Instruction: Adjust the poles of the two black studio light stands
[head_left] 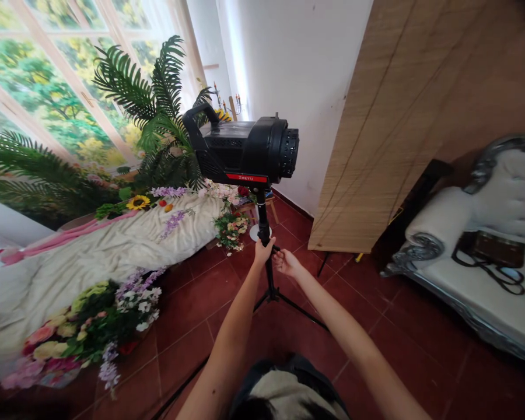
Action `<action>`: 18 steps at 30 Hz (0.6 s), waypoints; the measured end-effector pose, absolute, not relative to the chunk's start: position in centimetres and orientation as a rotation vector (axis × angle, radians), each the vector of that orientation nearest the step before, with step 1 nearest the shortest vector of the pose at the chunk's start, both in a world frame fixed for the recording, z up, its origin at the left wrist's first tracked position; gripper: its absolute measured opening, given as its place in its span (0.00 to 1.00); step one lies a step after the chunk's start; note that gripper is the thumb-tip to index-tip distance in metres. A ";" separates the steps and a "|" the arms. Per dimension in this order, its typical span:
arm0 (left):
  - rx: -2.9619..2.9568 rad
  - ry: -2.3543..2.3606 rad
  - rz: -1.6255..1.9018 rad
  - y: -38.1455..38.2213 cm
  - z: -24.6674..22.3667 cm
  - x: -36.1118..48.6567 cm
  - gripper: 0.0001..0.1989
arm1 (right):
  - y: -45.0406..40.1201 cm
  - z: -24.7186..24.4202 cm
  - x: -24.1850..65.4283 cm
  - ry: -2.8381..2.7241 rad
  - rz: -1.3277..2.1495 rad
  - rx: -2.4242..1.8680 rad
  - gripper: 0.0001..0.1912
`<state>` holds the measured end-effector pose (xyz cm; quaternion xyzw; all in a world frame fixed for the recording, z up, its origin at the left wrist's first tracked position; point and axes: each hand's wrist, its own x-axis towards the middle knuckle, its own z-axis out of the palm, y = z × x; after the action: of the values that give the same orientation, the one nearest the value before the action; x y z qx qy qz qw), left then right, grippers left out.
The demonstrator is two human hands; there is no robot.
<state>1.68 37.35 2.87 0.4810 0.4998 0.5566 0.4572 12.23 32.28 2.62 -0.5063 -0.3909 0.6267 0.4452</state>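
A black studio light [245,149] with a red label strip and a rear handle sits on top of a black light stand [270,280]. My left hand [263,251] is wrapped round the stand's pole just below the lamp. Close by on the right, my right hand [285,261] has its fingers curled at a small dark knob [275,249] on the pole's side. The knob is partly hidden by the fingers. Below, the stand's legs are spread on the red tiled floor [376,326].
To the left, a cream cloth [192,224] lies under flowers and fruit, with a flower arrangement [91,326] in front. Palm leaves [166,87] rise behind the lamp. A bamboo blind [354,163] hangs on the right, near a white sofa [507,192] holding a brown bag [501,248].
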 end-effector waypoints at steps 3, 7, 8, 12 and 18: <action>1.203 1.218 1.382 37.3 2.8 1.7 0.14 | 31.9 1.9 12.5 -0.993 1.505 -1.304 0.16; 1.221 1.224 1.379 37.3 2.7 1.8 0.13 | 31.2 1.7 13.7 -1.141 1.248 -1.376 0.08; 1.224 1.231 1.383 37.4 2.7 1.8 0.13 | 31.2 1.9 13.9 -1.234 1.132 -1.394 0.10; 1.219 1.234 1.360 37.5 2.6 1.8 0.13 | 31.8 3.1 14.0 -1.455 0.884 -1.453 0.16; 1.182 1.249 1.382 37.3 2.9 1.9 0.12 | 33.2 4.0 13.5 -0.988 1.763 -1.165 0.21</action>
<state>1.92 37.31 2.95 0.4782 0.5053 0.5593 0.4507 13.52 33.16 3.95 -0.4590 -0.3895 0.6948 0.3935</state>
